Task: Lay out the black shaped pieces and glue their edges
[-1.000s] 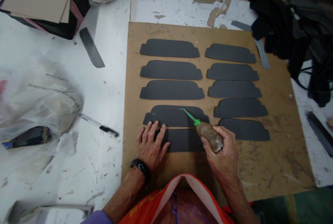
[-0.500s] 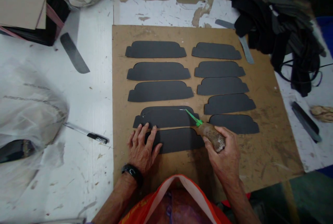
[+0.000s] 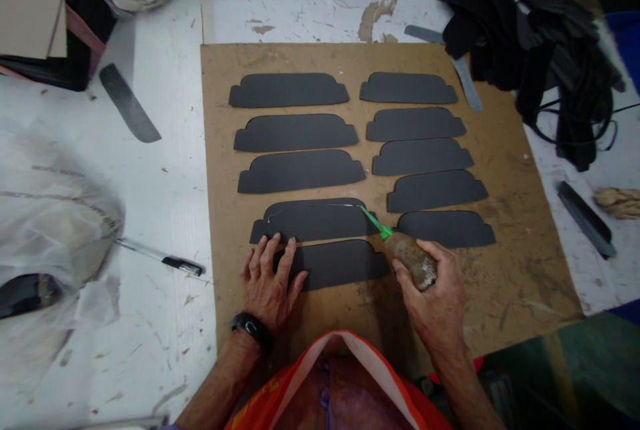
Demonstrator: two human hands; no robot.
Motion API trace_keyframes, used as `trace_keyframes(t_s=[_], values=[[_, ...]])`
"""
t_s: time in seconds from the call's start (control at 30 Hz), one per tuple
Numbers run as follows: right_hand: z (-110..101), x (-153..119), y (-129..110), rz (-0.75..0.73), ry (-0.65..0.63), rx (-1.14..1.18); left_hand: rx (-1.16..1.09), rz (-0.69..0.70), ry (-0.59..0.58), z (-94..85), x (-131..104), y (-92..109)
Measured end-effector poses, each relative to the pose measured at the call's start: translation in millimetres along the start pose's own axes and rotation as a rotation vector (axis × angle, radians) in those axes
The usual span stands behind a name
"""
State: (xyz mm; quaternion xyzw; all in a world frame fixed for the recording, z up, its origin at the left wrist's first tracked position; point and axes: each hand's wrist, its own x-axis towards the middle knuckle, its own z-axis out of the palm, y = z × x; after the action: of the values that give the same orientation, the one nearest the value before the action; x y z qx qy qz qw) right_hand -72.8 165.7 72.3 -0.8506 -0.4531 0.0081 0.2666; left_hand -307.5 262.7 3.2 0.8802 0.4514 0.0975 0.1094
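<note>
My right hand is closed around a brown glue bottle with a green nozzle. The nozzle's tip meets the upper right edge of a dark grey shaped piece. A thin shiny line of glue runs along that piece's upper edge, from its left end to the tip. My left hand lies flat with fingers spread, fingertips at the lower edge of this piece. Its palm and thumb overlap the left end of the nearest grey piece. Several like pieces lie in two columns on the brown board.
At the left lie a pen, a grey strip and a clear plastic bag. A boxy stack stands at the back left. Dark fabric pieces are heaped at the back right, with a dark strip nearer.
The nozzle tip has moved slightly right along the piece's upper edge, and the glue line reaches farther. My left hand keeps its place on the pieces. The whole view has shifted a little.
</note>
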Motion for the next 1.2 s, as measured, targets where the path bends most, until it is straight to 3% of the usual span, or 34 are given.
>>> trace_keyframes(t_s=[0.5,0.67,0.73,0.83,0.9,0.97,1.07,1.2], values=[[-11.1,-11.6,0.3,0.067,-0.049,-0.022,0.051,0.027,0.027,0.0,0.9,2.6],[-12.1,-10.5,3.9,0.221,-0.055,0.072,0.047,0.038,0.034,0.3,1.5,2.6],[-11.5,-8.9,6.1,0.417,-0.102,0.239,0.041,0.033,0.023,-1.5,2.1,2.3],[-9.7,-7.4,8.9,0.768,-0.231,0.766,0.036,0.023,0.002,-6.9,3.9,2.3],[-8.7,-8.9,10.8,0.91,-0.307,1.099,0.03,0.013,-0.002,-11.0,5.1,2.9],[-8.7,-12.9,13.1,0.995,-0.333,1.294,0.017,0.004,0.0,-13.9,5.6,3.5],[-10.8,-22.3,17.3,1.104,-0.288,1.41,-0.027,-0.001,0.016,-14.3,4.7,3.8],[-14.5,-33.5,19.1,1.05,-0.335,1.411,-0.152,0.024,0.075,-9.3,2.9,0.8]])
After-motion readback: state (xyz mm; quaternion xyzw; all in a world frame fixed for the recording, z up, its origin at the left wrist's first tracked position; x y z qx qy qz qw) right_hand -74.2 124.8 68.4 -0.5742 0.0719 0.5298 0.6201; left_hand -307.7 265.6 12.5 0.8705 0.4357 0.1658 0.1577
